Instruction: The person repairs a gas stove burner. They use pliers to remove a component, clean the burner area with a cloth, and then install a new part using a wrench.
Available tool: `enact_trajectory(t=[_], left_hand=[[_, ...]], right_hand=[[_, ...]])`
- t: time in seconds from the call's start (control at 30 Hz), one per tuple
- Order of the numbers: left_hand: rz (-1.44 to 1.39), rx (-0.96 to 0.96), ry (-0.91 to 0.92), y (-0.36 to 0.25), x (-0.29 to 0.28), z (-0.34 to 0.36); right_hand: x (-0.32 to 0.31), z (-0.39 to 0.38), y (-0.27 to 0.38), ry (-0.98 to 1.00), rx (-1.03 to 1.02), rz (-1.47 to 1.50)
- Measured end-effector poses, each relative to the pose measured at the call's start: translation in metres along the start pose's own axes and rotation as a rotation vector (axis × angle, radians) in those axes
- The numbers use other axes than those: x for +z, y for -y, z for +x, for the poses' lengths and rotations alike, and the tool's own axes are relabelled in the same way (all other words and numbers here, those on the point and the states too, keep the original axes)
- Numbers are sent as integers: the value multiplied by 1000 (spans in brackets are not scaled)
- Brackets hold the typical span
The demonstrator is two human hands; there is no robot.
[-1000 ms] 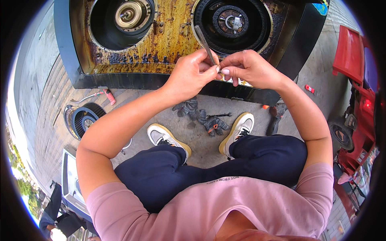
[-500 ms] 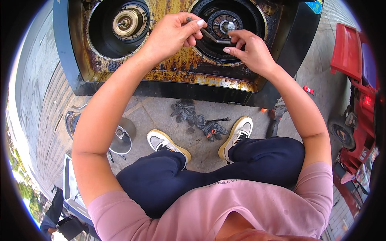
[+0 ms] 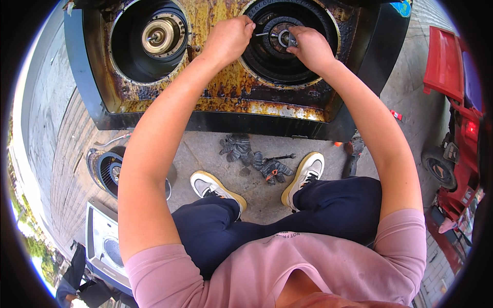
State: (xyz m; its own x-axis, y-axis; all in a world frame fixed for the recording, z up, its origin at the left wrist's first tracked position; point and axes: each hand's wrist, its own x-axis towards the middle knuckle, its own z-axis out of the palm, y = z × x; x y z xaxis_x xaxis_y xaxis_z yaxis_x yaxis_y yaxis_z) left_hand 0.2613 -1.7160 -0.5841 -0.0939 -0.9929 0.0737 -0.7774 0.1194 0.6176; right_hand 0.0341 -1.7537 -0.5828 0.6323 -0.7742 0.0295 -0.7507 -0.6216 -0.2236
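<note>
A greasy range-hood body (image 3: 218, 77) with two round openings lies in front of me. In the right opening sits a black fan wheel (image 3: 267, 64) with a round hub (image 3: 277, 41) at its middle. My left hand (image 3: 229, 38) is closed at that opening's left rim, and a thin metal rod (image 3: 261, 34) runs from it toward the hub. My right hand (image 3: 311, 50) reaches over the hub, its fingers pinched on a small silver metal piece mostly hidden under them. In the left opening, a brass-coloured motor hub (image 3: 158, 36) with a central shaft is uncovered.
Grey work gloves (image 3: 238, 148) and a dark wrench (image 3: 281, 156) lie on the paving between my shoes. A dark-handled tool (image 3: 352, 156) is by my right shoe. Another fan wheel (image 3: 109, 172) and a silver panel (image 3: 102, 226) are at left; a red vehicle (image 3: 447, 66) stands right.
Both hands have moved from holding the bent rod above the opening to lower positions around the fan hub. My right hand now covers part of the hub.
</note>
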Motion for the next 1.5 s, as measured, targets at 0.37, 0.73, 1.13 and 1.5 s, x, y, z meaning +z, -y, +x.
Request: enact_trajectory(t=[0.37,0.73,1.13,1.5], left_hand=[[14,31,48,3,5,12],[34,-79,319,-17,-12,75],[-68,-119,188,-15,-9,70],[-53,101,-95,1,22,0]], right_hand=[[4,0,-3,-35,-25,11],[6,0,-5,-26,-18,19],[6,0,-6,-1,-56,-48],[5,0,-6,-12,-56,-15]])
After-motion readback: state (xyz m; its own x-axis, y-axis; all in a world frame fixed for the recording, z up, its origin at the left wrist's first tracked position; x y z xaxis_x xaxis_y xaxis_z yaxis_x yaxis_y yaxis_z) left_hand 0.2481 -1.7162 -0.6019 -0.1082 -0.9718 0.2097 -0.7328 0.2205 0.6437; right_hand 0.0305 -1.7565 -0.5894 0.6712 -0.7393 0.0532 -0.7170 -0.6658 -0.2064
